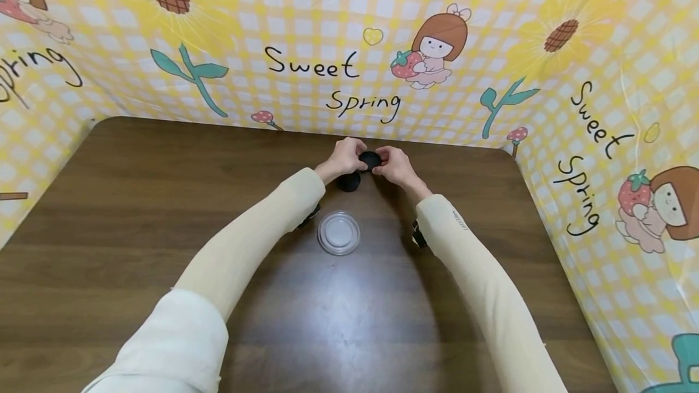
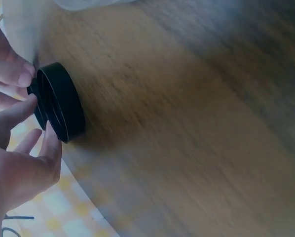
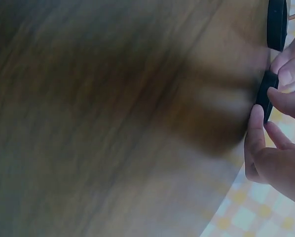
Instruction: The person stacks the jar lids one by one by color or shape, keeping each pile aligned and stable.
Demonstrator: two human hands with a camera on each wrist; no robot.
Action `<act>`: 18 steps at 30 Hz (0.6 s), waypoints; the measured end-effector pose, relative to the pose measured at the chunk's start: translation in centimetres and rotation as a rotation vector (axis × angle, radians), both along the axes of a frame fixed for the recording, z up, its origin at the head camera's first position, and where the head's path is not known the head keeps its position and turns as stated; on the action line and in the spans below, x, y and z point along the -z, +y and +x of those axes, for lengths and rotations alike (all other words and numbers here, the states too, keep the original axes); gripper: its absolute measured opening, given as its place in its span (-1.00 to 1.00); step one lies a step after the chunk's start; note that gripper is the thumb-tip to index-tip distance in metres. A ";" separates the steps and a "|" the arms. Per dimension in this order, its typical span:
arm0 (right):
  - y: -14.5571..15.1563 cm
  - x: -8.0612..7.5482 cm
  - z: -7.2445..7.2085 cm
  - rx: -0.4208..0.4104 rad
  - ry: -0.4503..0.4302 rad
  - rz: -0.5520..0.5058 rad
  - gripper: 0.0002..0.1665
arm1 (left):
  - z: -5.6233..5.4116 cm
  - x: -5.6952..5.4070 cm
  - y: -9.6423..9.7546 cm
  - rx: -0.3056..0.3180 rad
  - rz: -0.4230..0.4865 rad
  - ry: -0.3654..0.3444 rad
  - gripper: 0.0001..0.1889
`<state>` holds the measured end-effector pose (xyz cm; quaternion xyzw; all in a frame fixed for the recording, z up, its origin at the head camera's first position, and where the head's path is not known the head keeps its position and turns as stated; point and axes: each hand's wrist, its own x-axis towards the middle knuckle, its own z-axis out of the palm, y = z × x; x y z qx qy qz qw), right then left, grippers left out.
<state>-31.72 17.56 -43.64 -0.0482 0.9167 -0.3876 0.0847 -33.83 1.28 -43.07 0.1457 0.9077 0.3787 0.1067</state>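
Observation:
Near the table's far edge, my left hand (image 1: pixel 345 156) and right hand (image 1: pixel 397 167) pinch opposite sides of a black round lid (image 1: pixel 371 160). It appears edge-on in the right wrist view, where the right hand's (image 3: pixel 276 158) thumb and fingers grip the thin lid (image 3: pixel 267 94). Just in front of the left hand, a second black lid (image 1: pixel 348 182) rests on the table. Its hollow rimmed side faces the fingers in the left wrist view, with the lid (image 2: pixel 71 106) close by the left hand's (image 2: pixel 26 173) fingertips. The held lid is partly hidden behind it there.
A clear round container (image 1: pixel 339 233) stands on the brown wooden table (image 1: pixel 327 332), nearer me and between my forearms. Yellow checked cloth (image 1: pixel 306 23) printed with flowers and figures hangs right behind the far edge and along both sides.

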 end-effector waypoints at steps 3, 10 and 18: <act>-0.3 0.3 -0.1 0.023 0.009 0.000 -0.42 | 0.0 0.0 0.3 -0.010 0.000 -0.002 -0.54; -0.6 0.4 0.0 0.055 0.023 -0.006 -0.44 | 0.2 -0.1 0.5 -0.022 -0.020 -0.003 -0.57; -0.7 0.4 0.3 0.056 0.040 -0.018 -0.45 | 0.1 0.2 0.3 -0.009 -0.014 -0.019 -0.60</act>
